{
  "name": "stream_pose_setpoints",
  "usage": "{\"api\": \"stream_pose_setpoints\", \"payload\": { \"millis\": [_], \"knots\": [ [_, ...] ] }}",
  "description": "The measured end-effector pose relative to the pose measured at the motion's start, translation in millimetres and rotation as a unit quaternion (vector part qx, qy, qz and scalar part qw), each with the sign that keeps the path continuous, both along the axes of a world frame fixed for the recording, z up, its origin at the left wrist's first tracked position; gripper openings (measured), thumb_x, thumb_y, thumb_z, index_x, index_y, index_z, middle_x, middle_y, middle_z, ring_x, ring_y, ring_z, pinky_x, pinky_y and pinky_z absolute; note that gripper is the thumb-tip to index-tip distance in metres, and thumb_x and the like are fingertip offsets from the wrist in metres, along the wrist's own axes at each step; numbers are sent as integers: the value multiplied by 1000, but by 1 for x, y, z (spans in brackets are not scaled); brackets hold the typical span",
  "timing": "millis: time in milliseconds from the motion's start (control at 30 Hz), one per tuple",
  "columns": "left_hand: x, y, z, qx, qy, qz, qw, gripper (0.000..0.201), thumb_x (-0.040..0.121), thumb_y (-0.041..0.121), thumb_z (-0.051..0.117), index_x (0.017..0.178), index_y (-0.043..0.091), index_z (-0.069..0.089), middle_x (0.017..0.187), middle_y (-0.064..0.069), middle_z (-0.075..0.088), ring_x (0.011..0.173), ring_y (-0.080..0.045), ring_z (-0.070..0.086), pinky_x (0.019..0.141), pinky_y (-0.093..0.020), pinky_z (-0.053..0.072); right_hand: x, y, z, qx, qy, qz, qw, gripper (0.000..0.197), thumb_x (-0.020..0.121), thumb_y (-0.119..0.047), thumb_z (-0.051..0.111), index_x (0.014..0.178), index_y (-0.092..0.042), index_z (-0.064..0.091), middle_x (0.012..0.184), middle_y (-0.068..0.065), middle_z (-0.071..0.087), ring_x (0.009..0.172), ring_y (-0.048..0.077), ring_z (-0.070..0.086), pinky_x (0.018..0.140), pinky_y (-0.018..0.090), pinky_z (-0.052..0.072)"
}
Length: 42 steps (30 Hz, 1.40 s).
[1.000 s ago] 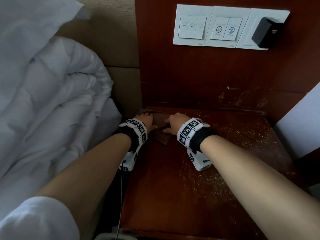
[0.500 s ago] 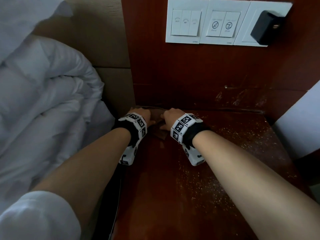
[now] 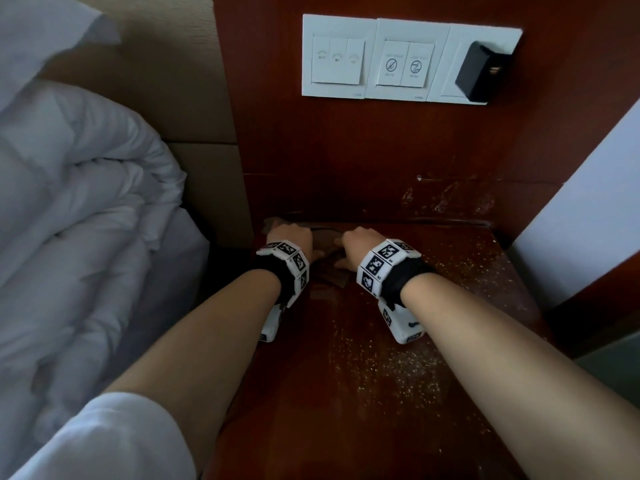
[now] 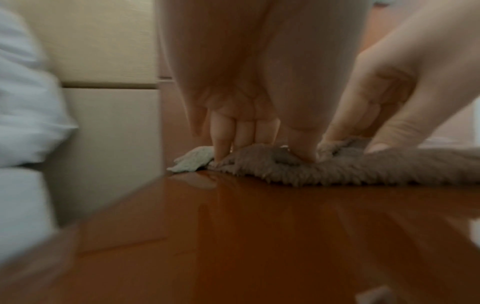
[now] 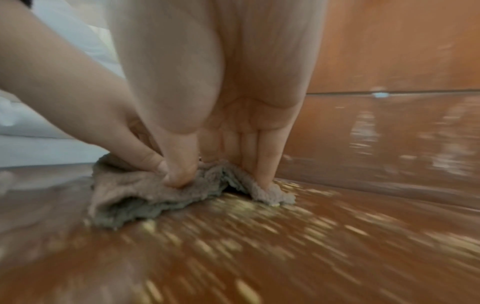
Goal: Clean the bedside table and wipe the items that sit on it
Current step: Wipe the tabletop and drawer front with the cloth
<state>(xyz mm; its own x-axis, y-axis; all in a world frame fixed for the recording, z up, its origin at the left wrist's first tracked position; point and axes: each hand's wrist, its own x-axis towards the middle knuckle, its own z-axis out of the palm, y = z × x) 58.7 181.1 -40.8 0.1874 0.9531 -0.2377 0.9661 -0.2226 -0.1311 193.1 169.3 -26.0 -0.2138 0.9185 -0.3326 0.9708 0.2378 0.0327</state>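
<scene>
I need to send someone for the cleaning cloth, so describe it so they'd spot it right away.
Find the red-brown bedside table beside the white duvet. At its back left corner, by the wall, both hands press on a cloth. It is a brown-grey, fluffy, crumpled rag, the only soft thing on the glossy, crumb-speckled top.

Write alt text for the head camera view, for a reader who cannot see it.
Both hands, left hand and right hand, press a brown cloth onto the far left corner of a dark red bedside table. Pale crumbs speckle its right half. A white switch panel hangs above; a white duvet lies left.
</scene>
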Motion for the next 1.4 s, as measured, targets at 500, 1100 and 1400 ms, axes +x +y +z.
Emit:
{"api": "stream_pose_setpoints", "payload": {
  "millis": [500,1100,1400],
  "knots": [
    [117,17,-3,-18,5,-70,997,58,90,60,39,122,16,57,113,-6,65,89,-22,61,66,-30,42,115,-16,2,7,22,-110,994,51,90,-36,58,137,-19,47,128,15,58,115,33,57,94,37,48],
    [221,37,-4,-12,-15,-208,978,60,95,54,33,144,18,33,141,-7,47,124,-27,51,98,-36,44,243,-1,0,20,88,-225,970,51,86,-33,65,134,-25,52,136,9,53,121,29,54,103,33,43],
    [237,41,-2,3,2,-222,975,62,95,56,31,145,18,31,142,-8,47,127,-28,48,98,-38,44,268,15,-9,29,110,-230,967,51,85,-26,67,134,-24,52,137,10,53,123,29,53,105,35,42]
  ]
}}
